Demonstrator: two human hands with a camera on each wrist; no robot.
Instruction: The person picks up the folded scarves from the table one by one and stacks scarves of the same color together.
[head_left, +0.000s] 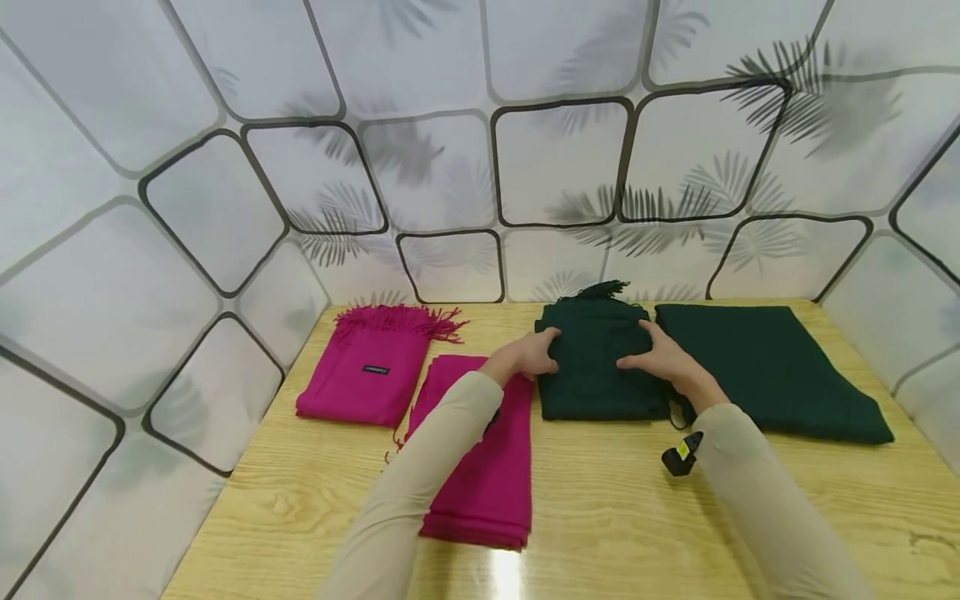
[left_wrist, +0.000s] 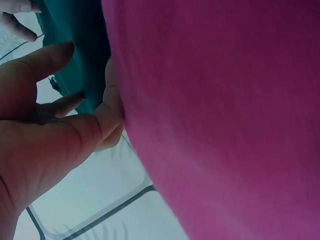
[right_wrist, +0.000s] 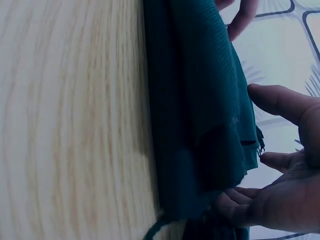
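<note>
A folded dark green scarf (head_left: 592,367) with a fringe at its far end lies between both hands. The left hand (head_left: 531,353) is at its left edge, thumb and fingers spread. In the left wrist view, some fingers (left_wrist: 114,95) of that hand reach between the green scarf (left_wrist: 82,35) and a magenta scarf (left_wrist: 225,110). At the right edge is the right hand (head_left: 663,358), its thumb over the top. The right wrist view shows fingers (right_wrist: 232,207) touching the green scarf's side (right_wrist: 200,110); their tips are partly hidden.
A fringed, labelled magenta scarf (head_left: 375,383) lies at the back left. A longer folded magenta scarf (head_left: 487,492) lies under the left forearm. Another folded dark green scarf (head_left: 765,367) is on the right. A patterned curtain (head_left: 442,192) stands behind the wooden table (head_left: 600,517).
</note>
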